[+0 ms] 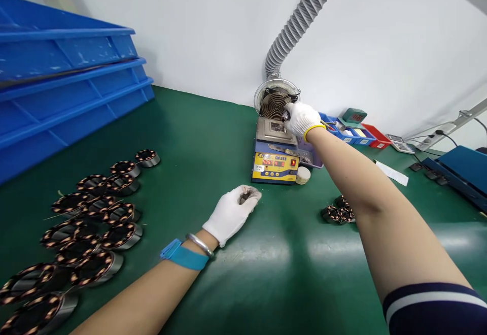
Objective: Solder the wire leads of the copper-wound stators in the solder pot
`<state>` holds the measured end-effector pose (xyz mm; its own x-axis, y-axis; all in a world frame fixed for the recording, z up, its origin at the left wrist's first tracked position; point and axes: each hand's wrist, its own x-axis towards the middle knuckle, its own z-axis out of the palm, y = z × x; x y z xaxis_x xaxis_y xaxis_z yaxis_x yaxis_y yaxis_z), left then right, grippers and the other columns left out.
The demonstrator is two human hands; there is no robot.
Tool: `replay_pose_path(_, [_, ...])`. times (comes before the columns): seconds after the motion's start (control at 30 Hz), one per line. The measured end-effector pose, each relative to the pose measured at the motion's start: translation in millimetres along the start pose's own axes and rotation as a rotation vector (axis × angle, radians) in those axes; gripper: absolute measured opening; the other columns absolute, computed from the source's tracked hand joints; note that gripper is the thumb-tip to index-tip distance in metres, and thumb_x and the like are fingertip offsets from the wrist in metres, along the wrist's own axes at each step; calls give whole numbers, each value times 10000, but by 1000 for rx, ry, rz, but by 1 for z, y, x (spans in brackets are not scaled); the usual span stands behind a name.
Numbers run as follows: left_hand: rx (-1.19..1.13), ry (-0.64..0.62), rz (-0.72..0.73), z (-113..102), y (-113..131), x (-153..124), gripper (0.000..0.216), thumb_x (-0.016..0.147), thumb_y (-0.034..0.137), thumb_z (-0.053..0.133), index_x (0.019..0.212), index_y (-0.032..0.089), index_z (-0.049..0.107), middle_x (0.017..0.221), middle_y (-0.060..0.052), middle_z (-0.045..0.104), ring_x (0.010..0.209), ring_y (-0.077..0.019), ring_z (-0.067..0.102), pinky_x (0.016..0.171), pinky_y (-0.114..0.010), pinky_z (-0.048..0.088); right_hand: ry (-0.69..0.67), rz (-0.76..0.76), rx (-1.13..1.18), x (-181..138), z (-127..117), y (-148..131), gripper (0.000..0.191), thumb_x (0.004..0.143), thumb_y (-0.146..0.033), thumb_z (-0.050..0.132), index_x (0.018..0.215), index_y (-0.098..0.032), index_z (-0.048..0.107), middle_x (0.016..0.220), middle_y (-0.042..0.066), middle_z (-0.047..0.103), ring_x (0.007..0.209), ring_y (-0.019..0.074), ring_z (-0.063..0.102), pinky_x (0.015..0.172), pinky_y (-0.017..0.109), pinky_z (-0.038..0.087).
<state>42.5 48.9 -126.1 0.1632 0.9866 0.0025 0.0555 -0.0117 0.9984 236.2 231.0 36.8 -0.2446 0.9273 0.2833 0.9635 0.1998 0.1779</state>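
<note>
Over the metal top (pixel 262 133) of the yellow-fronted unit (pixel 274 166), a small grey pc (pixel 285 115) is showing btwn thumb & fingers of the right hand (pixel 303 118). That hand is white-gloved & seems to be pinching it; glove's hiding most, so can't tell exact shape. Pc is looking light & stiff, maybe slippery in knit cotton; best hold prob. its outer edge, fingertips kept off the top, which is likely running hot (red digits are glowing on the front panel).

Behind, a round-grilled fan (pixel 274 105) is facing the hand, grey hose (pixel 300 20) rising from it. A white round pad (pixel 303 174) is sitting by the unit's front RH corner.

Nearer, the left hand (pixel 233 212), also gloved, is curling, thumb nr fingertips, around a dark patch; can't tell if obj. or gap. Small wound pcs (pixel 333 214) are lying to the right on the green table (pixel 201 142); bigger wound rings (pixel 127 238) are standing in rows far left, blue crates (pixel 76 91) stacking up beyond, bins etc. (pixel 378 137) lining the wall at right.
</note>
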Motion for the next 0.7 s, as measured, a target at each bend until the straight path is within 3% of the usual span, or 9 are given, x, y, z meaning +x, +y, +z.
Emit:
replay_pose_path(0.17, [-91,24,-68,1,1,0,472,762,464,669,1100,138,623,930,-75,667,726,-158,594,663,-289,479,40,7,68,-2,-6,1,372,809,-250,576,1159,-133,619,1122,172,615,993,322,594,856,469,478])
replay_pose_path(0.3, [-120,59,-27,1,2,2,628,797,448,646,1321,137,493,825,-20,610,680,-128,561,635,-265,466,95,37,147,-12,-22,-1,322,804,-280,563,1099,-191,654,1037,117,668,955,318,615,835,457,500])
replay_pose_path(0.43, [-106,158,27,1,-2,6,685,824,439,621,1409,151,409,835,-9,597,674,-108,558,630,-240,465,46,38,369,-39,-34,-13,339,782,-332,590,1088,-229,691,962,67,698,941,302,632,841,433,509])
replay_pose_path(0.6, [-33,216,126,3,-2,3,717,831,402,623,1457,179,353,1124,-94,665,791,-146,638,792,-283,516,-90,53,763,-87,-11,-52,563,742,-403,668,1284,-262,606,1116,59,677,1019,312,624,909,476,487])
replay_pose_path(0.7, [54,236,188,3,1,-2,755,851,385,600,1503,199,267,1339,-130,575,1044,-236,645,956,-334,476,-195,80,894,-117,9,-84,677,726,-389,701,1363,-237,530,1097,85,679,1018,319,627,917,487,490])
